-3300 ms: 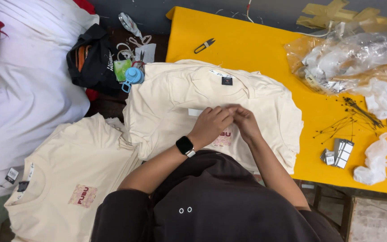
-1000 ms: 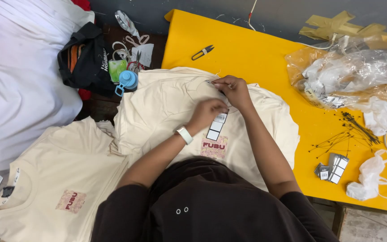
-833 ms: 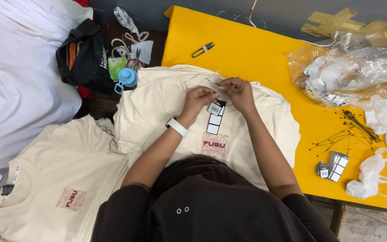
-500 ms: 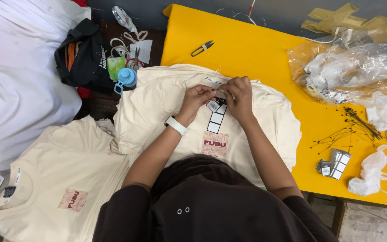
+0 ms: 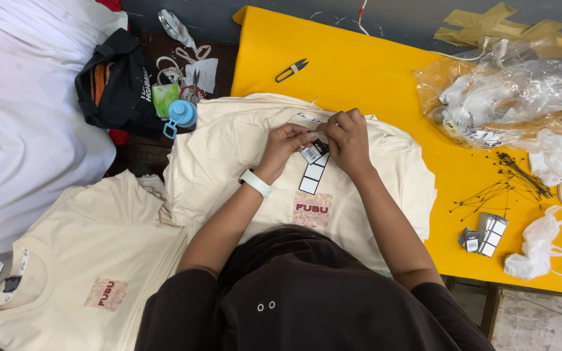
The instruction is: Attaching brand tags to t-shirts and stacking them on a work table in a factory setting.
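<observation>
Where the neckline of a cream T-shirt (image 5: pixel 242 140) lies on the yellow tabletop (image 5: pixel 372 78), a black-and-white hang tag (image 5: pixel 313 162) rests just below the collar. Both hands meet over it: the left hand (image 5: pixel 287 140), a white watch on its wrist, has its fingers pinched shut on the tag's top, and the right hand (image 5: pixel 349 140) has its fingers closed at the collar beside it, what they pinch hidden. The step appears to be fastening the tag; next likely needs steady, fine finger work. Further right lie black tag pins (image 5: pixel 515 179) and spare tags (image 5: pixel 486 234); small snips (image 5: pixel 292 69) sit above.
</observation>
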